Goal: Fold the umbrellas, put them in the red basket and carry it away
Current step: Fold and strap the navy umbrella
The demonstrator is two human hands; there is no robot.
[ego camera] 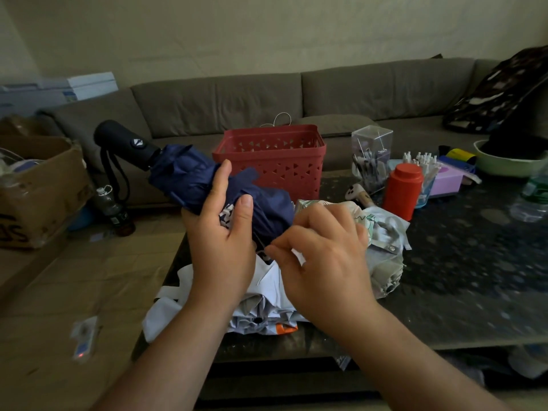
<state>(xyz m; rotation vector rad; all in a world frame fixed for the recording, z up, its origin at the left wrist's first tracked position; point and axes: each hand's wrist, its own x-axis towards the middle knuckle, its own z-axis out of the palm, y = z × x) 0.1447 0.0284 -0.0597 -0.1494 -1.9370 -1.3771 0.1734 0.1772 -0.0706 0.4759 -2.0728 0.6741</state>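
Forearms reach in from the bottom edge. Left hand (221,229) wraps the navy umbrella (189,173) mid-canopy, fingers around the far side, thumb up on the near side. Umbrella is collapsed, tilted, black handle (123,143) up to the left with wrist strap hanging; canopy loosely bunched, not strapped. Right hand (323,262) pinches something small at the umbrella's lower end, thumb and forefinger together, other fingers curled; blurred, cannot tell exactly what it pinches, probably the closing strap.

Under the hands, on the dark surface (462,262), lies a white umbrella (267,307), rumpled, hanging over the near edge. Just right of it a pale printed umbrella (382,238), also unfolded fabric, a snap button showing.

Red basket (272,158) stands on the surface behind the navy umbrella, upright, perforated walls; no umbrella visible inside.

Right of the basket: clear plastic box (372,155) holding pens and thin sticks; red cylindrical canister (403,189) with lid on; cup of white-tipped items (424,164), too small to identify; pink box (446,179); green bowl (504,164) with a dark object in it.

Left, on the floor: open cardboard box (38,188), contents unclear; a bottle (111,209) beside it. Grey sofa (267,96) behind.
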